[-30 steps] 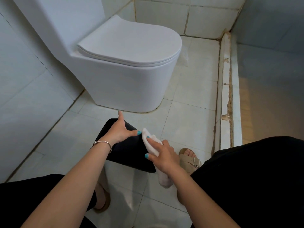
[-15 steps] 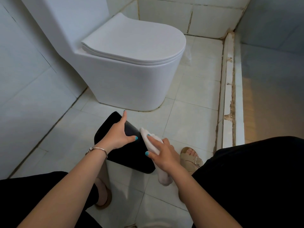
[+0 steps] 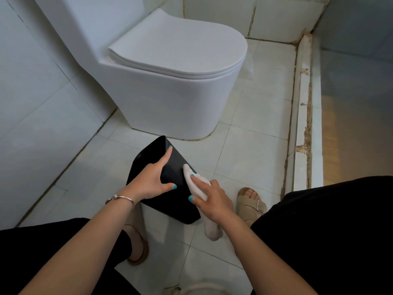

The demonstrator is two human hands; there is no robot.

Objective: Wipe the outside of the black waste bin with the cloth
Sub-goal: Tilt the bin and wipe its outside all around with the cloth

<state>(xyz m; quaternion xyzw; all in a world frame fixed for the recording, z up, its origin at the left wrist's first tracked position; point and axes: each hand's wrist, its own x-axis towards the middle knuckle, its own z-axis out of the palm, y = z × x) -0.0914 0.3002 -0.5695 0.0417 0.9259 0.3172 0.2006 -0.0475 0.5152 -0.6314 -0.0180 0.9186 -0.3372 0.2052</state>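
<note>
The black waste bin (image 3: 174,206) is tipped over above the tiled floor, one flat side facing up. My left hand (image 3: 152,180) holds its upper left edge, forefinger stretched along the ridge and thumb on the flat side. My right hand (image 3: 210,200) grips a white cloth (image 3: 194,184) and presses it against the bin's right side. The cloth's loose end hangs below my wrist toward the floor.
A white toilet (image 3: 170,81) with its lid down stands just beyond the bin. A tiled wall runs along the left. A raised white curb (image 3: 304,116) borders the floor on the right. My sandalled feet (image 3: 252,202) stand on either side of the bin.
The bin has turned a little, its far corner now higher. My left hand's forefinger has slid up along the edge. The cloth has moved slightly upward on the bin's side.
</note>
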